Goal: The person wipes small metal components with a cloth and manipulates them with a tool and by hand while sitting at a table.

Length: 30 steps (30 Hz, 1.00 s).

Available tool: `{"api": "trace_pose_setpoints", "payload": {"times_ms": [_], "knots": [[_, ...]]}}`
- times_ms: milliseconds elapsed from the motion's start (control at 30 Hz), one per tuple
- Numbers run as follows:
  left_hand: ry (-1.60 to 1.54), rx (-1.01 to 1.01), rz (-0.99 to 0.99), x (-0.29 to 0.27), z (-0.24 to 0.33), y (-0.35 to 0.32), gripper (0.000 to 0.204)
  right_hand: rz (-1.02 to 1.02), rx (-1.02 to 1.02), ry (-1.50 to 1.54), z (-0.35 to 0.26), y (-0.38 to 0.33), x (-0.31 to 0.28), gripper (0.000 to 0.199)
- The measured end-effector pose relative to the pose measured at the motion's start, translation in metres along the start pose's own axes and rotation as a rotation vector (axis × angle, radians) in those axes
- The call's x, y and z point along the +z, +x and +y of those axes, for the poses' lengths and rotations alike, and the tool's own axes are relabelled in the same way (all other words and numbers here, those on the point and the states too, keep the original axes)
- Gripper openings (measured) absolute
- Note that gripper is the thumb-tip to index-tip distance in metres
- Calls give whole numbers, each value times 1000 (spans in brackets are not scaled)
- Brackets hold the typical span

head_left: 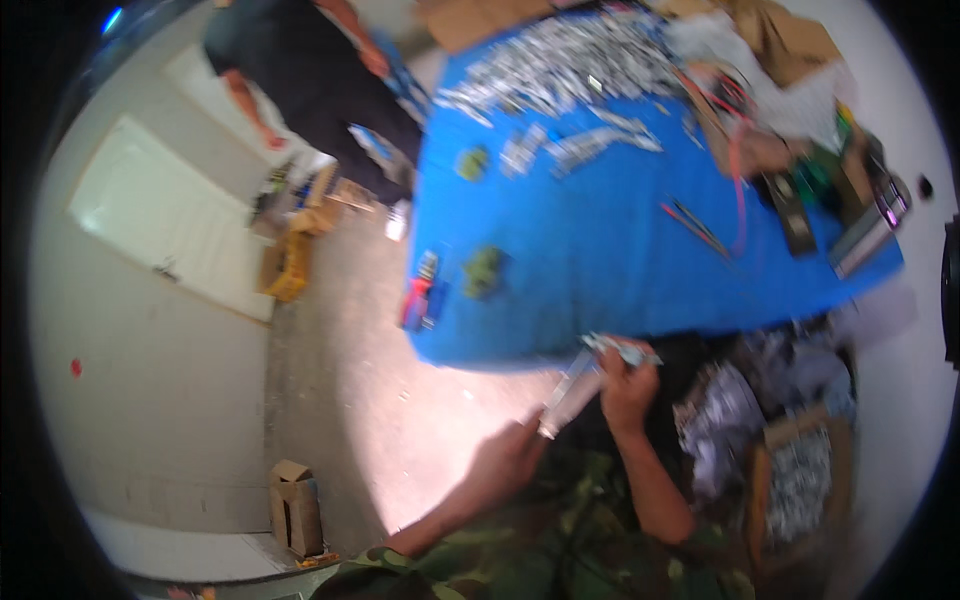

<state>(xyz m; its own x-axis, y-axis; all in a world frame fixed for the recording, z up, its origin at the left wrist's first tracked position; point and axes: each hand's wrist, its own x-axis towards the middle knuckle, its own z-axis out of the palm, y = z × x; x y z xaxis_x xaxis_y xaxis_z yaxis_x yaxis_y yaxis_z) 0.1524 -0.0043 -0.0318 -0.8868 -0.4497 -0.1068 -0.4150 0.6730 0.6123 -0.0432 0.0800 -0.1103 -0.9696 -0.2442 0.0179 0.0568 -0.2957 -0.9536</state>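
Note:
Below the near edge of the blue-covered table (560, 270), my left hand (512, 448) is closed on the lower end of a pale, flat, see-through strip (572, 398), perhaps a plastic sleeve. My right hand (630, 392) is closed around a small bunch of silvery pieces (622, 349), next to the strip's upper end. Blur hides whether the strip and the bunch touch. A large heap of similar silvery pieces (570, 65) covers the table's far side, with a few small bundles (600, 145) in front of it.
Red-handled pliers (417, 295) and two green clumps (483, 272) lie on the table's left side. Thin pointed tools (697, 228) rest to the right, near boxes and a pink cord (738, 175). An open carton of silvery pieces (800, 480) stands lower right. Another person (310, 90) stands far left.

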Motion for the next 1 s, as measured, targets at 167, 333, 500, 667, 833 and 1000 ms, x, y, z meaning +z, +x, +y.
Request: {"api": "trace_pose_setpoints", "payload": {"times_ms": [167,333,500,667,833,1000], "knots": [[178,37,77,-2,15,-6,58,3,22,38,-19,-4,8,16],[-141,24,35,-16,19,0,47,-15,7,107,-19,-5,6,16],[-318,-162,-161,-39,21,-1,46,-39,24,166,-18,-8,6,21],[-533,-279,-263,-42,18,3,46,-67,7,159,-16,-5,4,21],[-677,-397,-335,-42,15,2,47,-124,29,30,-17,-8,-3,19],[-798,-362,-401,-44,16,10,48,-112,-45,39,-4,-7,-8,16]]}}
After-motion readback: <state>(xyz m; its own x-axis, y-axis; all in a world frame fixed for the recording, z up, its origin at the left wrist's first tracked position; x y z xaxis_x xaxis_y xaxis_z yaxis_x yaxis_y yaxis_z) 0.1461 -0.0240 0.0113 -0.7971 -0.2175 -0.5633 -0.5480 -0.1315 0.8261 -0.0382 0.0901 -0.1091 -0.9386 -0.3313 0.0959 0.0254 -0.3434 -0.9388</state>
